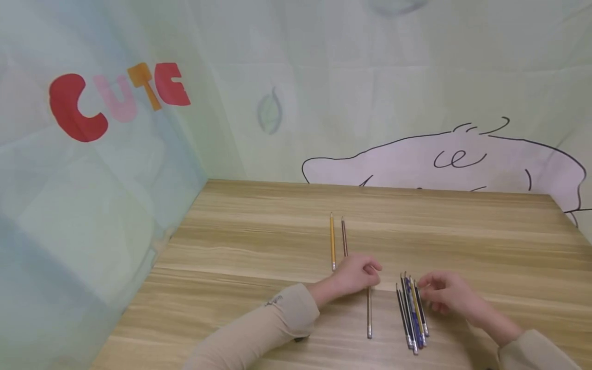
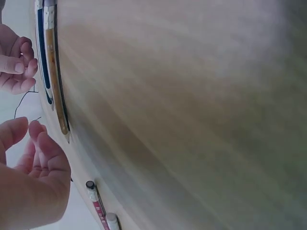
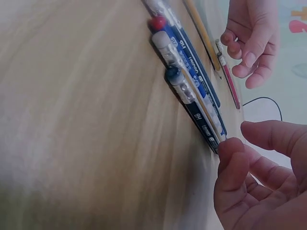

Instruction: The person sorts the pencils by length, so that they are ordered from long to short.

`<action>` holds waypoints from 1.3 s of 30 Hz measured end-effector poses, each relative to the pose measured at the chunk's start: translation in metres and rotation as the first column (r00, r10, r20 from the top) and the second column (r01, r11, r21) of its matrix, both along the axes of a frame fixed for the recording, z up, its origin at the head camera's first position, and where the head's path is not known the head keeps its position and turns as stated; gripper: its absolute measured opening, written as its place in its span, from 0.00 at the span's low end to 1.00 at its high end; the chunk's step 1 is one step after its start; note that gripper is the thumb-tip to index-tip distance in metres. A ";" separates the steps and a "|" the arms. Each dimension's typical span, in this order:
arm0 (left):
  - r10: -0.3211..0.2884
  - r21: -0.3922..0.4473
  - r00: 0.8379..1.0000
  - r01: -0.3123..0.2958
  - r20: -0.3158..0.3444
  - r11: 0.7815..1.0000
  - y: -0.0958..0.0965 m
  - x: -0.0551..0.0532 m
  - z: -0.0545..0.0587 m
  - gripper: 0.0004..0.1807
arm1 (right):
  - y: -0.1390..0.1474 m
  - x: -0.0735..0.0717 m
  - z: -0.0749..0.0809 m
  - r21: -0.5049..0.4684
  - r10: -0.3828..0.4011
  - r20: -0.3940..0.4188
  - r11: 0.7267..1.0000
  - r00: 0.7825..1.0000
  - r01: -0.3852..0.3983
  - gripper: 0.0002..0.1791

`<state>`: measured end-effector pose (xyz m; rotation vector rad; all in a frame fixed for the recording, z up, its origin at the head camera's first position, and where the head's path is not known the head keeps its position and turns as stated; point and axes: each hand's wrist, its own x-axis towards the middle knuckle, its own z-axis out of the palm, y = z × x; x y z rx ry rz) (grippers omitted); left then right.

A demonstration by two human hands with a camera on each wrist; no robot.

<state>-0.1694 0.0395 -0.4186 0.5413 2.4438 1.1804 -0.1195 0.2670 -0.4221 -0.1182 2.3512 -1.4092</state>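
Note:
My left hand (image 1: 355, 273) hovers over the far end of a brownish-gold pencil (image 1: 369, 314), hiding its tip. Its fingers are loosely bent, with nothing visible between them in the left wrist view. Beyond it lie a yellow pencil (image 1: 332, 241) and a dark red pencil (image 1: 344, 237), side by side. To the right, several pencils (image 1: 413, 317), dark, blue and yellowish, lie in a close bunch with their eraser ends toward me. Beside that bunch is my right hand (image 1: 450, 294), fingers loosely curled; its fingertips are close to the pencils' far ends, and contact is unclear.
The wood-grain table (image 1: 250, 231) stretches to a back wall hanging (image 1: 240, 128) with a drawn pale figure. Another hanging with coloured letters (image 1: 78, 108) borders the left side. A small dark object (image 1: 301, 338) peeks out beneath my left sleeve.

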 end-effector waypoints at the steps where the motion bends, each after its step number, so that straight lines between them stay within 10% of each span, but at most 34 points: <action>1: -0.007 -0.004 1.000 0.007 -0.002 1.000 0.001 0.000 0.000 0.12 | 0.000 0.000 0.000 0.002 0.004 -0.004 1.000 1.000 -0.004 0.20; 39: -0.081 -0.013 0.995 0.082 0.056 0.997 0.018 0.015 -0.006 0.10 | -0.004 0.007 -0.006 0.009 0.059 -0.017 0.998 0.998 -0.059 0.18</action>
